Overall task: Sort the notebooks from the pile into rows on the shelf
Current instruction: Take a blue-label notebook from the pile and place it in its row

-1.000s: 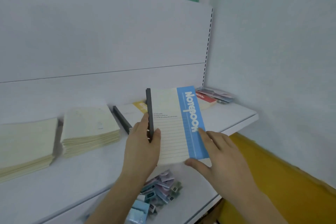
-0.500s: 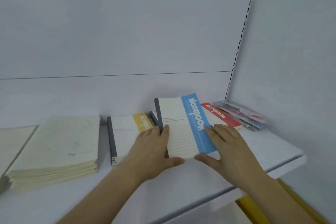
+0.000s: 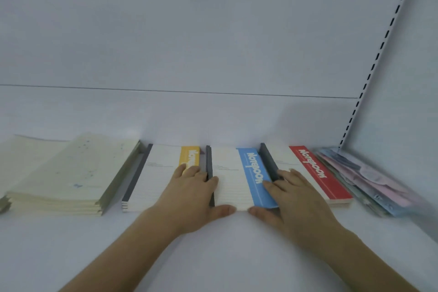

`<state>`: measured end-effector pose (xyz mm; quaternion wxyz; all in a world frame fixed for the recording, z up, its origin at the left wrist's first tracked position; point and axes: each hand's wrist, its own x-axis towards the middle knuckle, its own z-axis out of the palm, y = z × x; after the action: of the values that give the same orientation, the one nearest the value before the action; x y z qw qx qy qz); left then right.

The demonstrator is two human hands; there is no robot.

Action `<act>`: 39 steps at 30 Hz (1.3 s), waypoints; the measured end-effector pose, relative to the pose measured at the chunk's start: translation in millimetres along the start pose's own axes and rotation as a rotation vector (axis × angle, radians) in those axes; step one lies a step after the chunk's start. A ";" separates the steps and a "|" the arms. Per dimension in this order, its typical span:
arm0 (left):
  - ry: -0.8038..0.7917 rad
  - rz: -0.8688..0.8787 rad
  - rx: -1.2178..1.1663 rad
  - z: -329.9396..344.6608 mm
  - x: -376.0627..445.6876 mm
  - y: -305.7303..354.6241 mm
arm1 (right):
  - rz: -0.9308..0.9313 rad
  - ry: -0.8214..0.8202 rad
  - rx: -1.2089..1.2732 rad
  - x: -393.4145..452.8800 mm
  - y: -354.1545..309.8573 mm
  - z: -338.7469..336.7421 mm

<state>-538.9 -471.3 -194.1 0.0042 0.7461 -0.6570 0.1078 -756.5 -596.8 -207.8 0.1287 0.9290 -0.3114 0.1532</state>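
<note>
A blue-striped notebook (image 3: 233, 178) lies flat on the white shelf (image 3: 213, 256), between a yellow-striped notebook (image 3: 161, 173) on its left and a red-striped notebook (image 3: 312, 170) on its right. My left hand (image 3: 192, 197) rests along its dark spine edge, fingers straight, thumb at the front edge. Against its right side my right hand (image 3: 294, 199) lies flat, fingertips on the blue stripe, thumb at the front edge. All three notebooks sit in one row against the back panel.
Two stacks of cream notebooks (image 3: 71, 175) stand at the left. A pile of pastel packets (image 3: 369, 185) lies in the right corner beside the slotted upright (image 3: 379, 54). The shelf front is bare white surface.
The blue-striped notebook went from held up in the air down onto the shelf between the yellow and red ones. Both hands followed it and now lie at its sides.
</note>
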 end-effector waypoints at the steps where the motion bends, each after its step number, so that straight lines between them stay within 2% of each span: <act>1: -0.008 -0.016 0.001 -1.2 -0.4 2.4 | -0.014 -0.001 0.008 0.5 2.4 1.9; 16: -0.025 -0.075 -0.062 -9.9 7.6 1.9 | -0.156 -0.065 0.109 21.8 23.8 -0.2; 22: -0.051 -0.100 -0.074 -13.0 11.1 3.3 | -0.257 -0.173 0.106 31.0 31.3 -7.2; 29: -0.086 -0.127 -0.071 -17.3 11.4 9.2 | -0.240 -0.249 0.122 40.4 32.8 -9.3; 36: -0.118 -0.197 -0.093 -18.5 6.8 16.8 | -0.274 -0.214 0.050 38.7 32.8 -13.1; 39: -0.082 -0.251 -0.131 -18.8 1.4 20.6 | -0.274 -0.134 0.044 33.6 34.2 -19.7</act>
<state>-561.8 -472.7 -178.3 0.0397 0.8242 -0.5640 0.0329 -756.2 -634.8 -172.6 0.1069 0.9735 -0.1862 0.0787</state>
